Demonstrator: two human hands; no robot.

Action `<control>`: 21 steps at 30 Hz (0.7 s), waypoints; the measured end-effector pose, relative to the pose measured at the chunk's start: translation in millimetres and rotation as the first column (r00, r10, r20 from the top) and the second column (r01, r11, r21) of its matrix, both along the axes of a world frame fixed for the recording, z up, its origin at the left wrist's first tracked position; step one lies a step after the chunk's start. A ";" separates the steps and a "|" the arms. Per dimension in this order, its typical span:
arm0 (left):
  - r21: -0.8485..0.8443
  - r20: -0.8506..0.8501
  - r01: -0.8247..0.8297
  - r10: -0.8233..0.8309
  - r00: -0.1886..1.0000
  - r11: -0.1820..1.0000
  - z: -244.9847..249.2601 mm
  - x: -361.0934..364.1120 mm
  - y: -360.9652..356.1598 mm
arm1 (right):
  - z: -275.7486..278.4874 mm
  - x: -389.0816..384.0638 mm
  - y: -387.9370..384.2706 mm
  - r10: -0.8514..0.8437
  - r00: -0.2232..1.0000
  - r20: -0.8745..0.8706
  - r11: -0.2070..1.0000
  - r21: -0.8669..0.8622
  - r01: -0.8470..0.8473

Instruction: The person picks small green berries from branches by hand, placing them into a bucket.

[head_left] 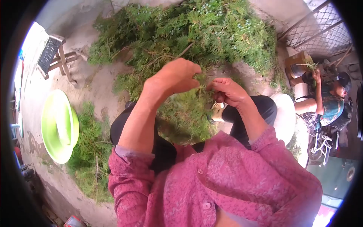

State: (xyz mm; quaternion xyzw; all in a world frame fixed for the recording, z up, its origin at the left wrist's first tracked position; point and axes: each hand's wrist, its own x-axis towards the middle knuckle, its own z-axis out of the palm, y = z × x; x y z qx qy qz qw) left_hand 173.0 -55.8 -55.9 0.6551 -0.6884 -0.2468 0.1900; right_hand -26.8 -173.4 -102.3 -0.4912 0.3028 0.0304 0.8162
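Observation:
My left hand (176, 77) is raised over the greenery, thumb and fingers apart with a gap between them. Close by on the right, my right hand (231, 91) has its fingers curled in a pinch on a thin green conifer sprig (203, 91). That sprig is partly blurred, and where it ends against the foliage behind is hard to make out. Below both hands, loose green sprigs (187, 123) lie between my knees. Just beyond my fingers rises a big heap of leafy conifer branches (181, 34) with small pale bluish cones or berries.
A lime-green plastic basin (56, 126) stands at left beside more cut branches (89, 151). Behind it is a small wooden stool (62, 56). By my right knee is a white round object (283, 117). Another person (329, 98) sits at right near a brown bucket (297, 65).

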 end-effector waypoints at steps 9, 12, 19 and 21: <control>-0.098 -0.669 -0.043 -0.034 0.742 0.994 10.1 -24.0 -31.9 | 85.7 17.6 -32.1 -0.092 0.936 0.340 0.974 0.225 0.014; -0.021 -0.848 -0.088 0.029 0.528 0.996 20.5 -28.7 -39.0 | 89.8 29.5 -51.0 -0.081 0.929 0.361 0.962 0.271 -0.022; 0.072 -0.957 -0.255 0.139 0.256 0.964 0.7 -35.5 -72.4 | 74.1 35.7 -83.1 -0.215 0.870 0.444 0.944 0.321 0.069; 0.136 -0.964 -0.256 0.188 0.189 0.957 -2.2 -39.7 -79.9 | 64.8 30.7 -92.8 -0.245 0.872 0.424 0.945 0.306 0.117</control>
